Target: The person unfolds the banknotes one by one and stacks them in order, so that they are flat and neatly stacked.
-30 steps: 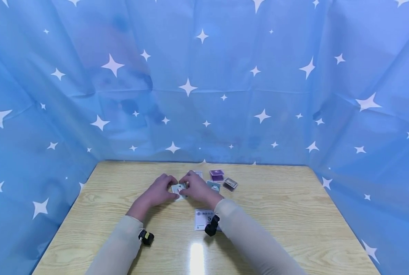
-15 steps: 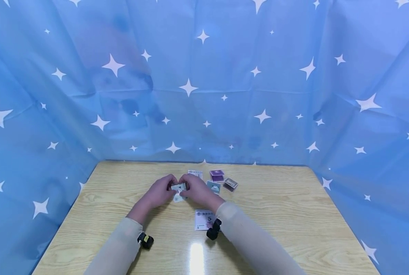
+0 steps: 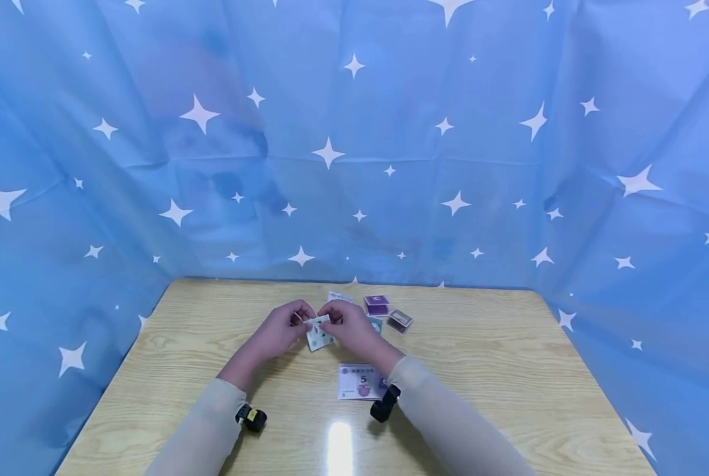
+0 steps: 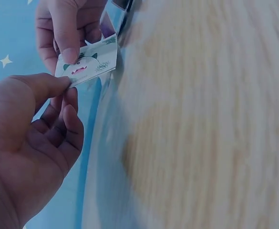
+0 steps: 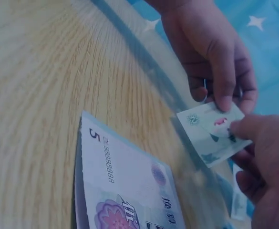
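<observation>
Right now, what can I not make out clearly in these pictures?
Left wrist view: underside of the held note, facing away.
Head view: part of the blue-green note, hidden behind the right hand.
Head view: print on the purple folded note, too small.
Right wrist view: the note marked 5, cut off at the bottom.

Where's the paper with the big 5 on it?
In the head view, the paper with the 5 lies on the table, low and central, just below the right hand and mostly left of the black right-wrist camera.
</observation>
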### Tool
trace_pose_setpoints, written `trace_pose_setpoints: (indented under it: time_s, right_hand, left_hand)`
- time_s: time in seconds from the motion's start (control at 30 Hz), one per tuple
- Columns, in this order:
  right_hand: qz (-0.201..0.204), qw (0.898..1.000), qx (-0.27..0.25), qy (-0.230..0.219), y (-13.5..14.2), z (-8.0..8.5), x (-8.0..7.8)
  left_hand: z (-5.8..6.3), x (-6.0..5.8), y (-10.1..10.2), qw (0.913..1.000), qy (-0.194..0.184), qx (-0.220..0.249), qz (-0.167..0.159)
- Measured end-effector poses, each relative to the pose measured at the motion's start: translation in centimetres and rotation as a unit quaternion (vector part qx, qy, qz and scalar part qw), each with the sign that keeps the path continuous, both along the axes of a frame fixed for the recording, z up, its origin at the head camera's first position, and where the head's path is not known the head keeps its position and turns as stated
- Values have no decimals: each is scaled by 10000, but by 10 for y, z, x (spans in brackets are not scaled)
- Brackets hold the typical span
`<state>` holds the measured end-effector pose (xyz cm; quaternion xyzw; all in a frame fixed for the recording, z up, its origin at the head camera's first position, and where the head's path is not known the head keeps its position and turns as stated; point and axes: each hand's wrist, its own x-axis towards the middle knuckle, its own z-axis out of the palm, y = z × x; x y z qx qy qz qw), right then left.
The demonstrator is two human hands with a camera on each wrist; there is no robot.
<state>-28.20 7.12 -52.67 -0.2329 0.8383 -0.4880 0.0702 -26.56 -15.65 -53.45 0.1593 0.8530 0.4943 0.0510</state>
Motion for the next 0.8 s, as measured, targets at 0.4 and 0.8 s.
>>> trace_pose_setpoints:
  time_s: [0.4,0.8]
  right_hand:
    - [-244,9987,-347,-282,18,7,8]
    - [-673,9945,-697,-409,30,12,25]
  left_hand:
    - [11,4,3,9984,-64,561,53]
    - [19,9,12,9918,-347,1225,99]
